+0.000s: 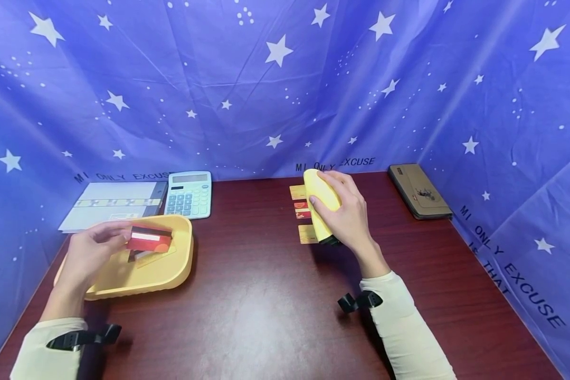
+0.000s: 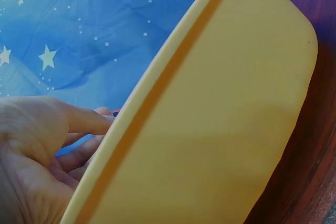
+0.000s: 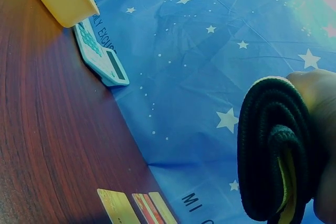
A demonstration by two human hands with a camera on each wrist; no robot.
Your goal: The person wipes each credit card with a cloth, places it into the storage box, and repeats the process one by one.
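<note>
My left hand [image 1: 92, 250] pinches a red bank card [image 1: 147, 240] with a dark stripe, over the yellow basket [image 1: 185, 264]. Beneath that card, a gold card [image 1: 154, 257] and a dark one overlap inside the basket. In the left wrist view the basket's wall [image 2: 210, 103] hides most of the fingers' work. My right hand [image 1: 349, 211] grips a folded cloth [image 1: 320, 198], yellow outside at the head view and black and thick at its rolled end [image 3: 273, 150]. Left of the cloth lie a gold card [image 1: 307, 234], a red card [image 1: 302, 210] and another gold card [image 1: 296, 192] in a column on the table.
A pale calculator [image 1: 188, 195] stands behind the basket, beside a grey-white box or binder [image 1: 116, 200]. A brown wallet [image 1: 420, 191] lies at the back right. Blue star-printed curtains [image 1: 247, 89] enclose the dark red wooden table [image 1: 252, 295].
</note>
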